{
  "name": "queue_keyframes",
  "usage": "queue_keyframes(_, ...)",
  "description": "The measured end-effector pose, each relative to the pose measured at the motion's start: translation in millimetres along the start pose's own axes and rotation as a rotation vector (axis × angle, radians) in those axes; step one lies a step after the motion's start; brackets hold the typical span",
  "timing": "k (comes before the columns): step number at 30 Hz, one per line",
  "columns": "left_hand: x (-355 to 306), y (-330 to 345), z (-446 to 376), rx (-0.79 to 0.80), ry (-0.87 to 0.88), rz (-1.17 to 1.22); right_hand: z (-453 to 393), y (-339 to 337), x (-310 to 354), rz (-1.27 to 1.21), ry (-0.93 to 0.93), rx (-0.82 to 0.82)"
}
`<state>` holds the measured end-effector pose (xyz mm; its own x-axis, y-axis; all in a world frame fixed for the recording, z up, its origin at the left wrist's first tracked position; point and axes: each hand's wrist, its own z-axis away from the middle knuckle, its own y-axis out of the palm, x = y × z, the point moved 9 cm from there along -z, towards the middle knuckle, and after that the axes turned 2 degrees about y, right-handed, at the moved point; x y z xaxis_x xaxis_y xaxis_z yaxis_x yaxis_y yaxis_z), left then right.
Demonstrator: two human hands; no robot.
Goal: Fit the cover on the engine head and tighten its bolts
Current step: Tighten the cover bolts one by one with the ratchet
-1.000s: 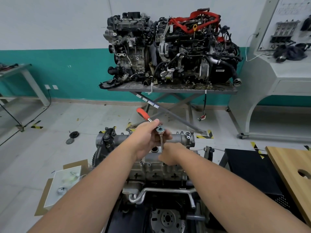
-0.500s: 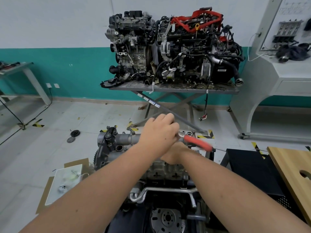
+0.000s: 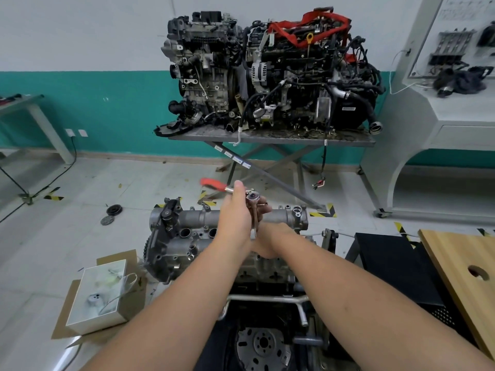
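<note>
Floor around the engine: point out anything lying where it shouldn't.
Two dark round parts lie loose on the tiles left of the engine head. A white box sits askew on flattened cardboard. Small debris is scattered under the lift table.

Soft, even light is filling the room, casting only faint shadows. The wide lens is bending the edges outward. The red ratchet handle [image 3: 213, 183] is smearing with motion blur.

no legible text anywhere, small white stickers [image 3: 232, 156] on the crossed leg under the grey desk [image 3: 270, 137] too blurred to read, printing on the white panel [image 3: 452, 12] right of that desk too small to read
</note>
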<state>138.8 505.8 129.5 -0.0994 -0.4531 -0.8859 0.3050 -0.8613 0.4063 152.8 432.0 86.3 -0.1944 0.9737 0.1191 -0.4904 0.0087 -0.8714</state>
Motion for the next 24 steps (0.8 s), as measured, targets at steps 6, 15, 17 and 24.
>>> queue_keyframes(6,-16.0,6.6,-2.9,0.217,0.009,-0.247,1.6,-1.2,-3.4,0.049,0.036,0.017)
queue_keyframes(15,-24.5,19.0,-6.9,0.330,-0.025,-0.568,8.2,-0.1,-4.5,-0.023,0.011,0.001)
queue_keyframes(17,-29.0,25.6,-3.7,0.357,0.011,-0.684,11.3,-1.7,-3.4,0.010,-0.006,-0.011)
queue_keyframes(24,-49.8,56.5,9.2,0.460,0.340,-1.471,12.3,1.3,-3.6,-0.007,-0.042,-0.005)
